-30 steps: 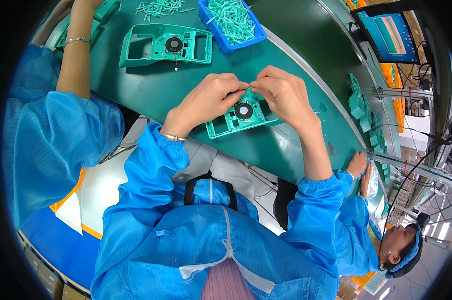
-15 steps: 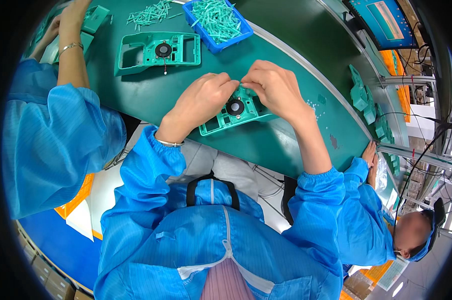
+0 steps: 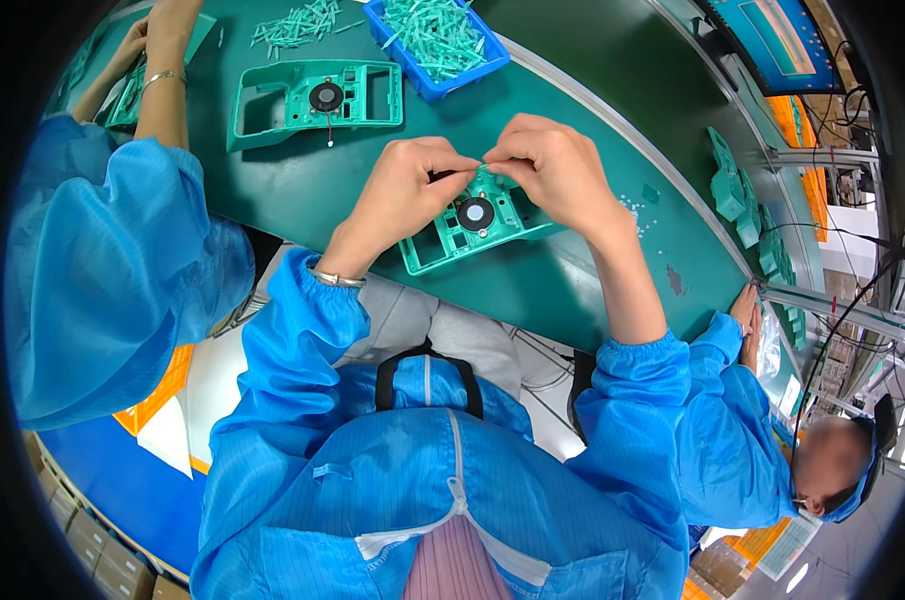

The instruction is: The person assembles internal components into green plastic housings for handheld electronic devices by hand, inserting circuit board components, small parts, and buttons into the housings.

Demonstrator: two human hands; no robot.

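A green plastic housing (image 3: 428,262) lies on the bench in front of me, a round black speaker (image 3: 475,213) with a pale centre mounted in its middle. At the housing's far edge, my left hand (image 3: 413,188) has its thumb and forefinger pinched together. My right hand (image 3: 558,170) pinches right beside it, the two sets of fingertips almost meeting. Whatever lies between them is too small and covered to make out. Both hands hide part of the housing's upper side and its right end.
Beyond, to the left, lies a second green housing (image 3: 291,122) with a speaker and dangling wire. A blue bin (image 3: 441,88) holds green strips; more strips (image 3: 298,28) lie loose beside it. Co-workers sit at left (image 3: 123,260) and right (image 3: 738,430). Green parts (image 3: 738,195) line the right side.
My left hand has opened up its grip shape slightly, its fingertips still at the housing's far edge. The housing has shifted a little. The left co-worker's hands have moved over their part.
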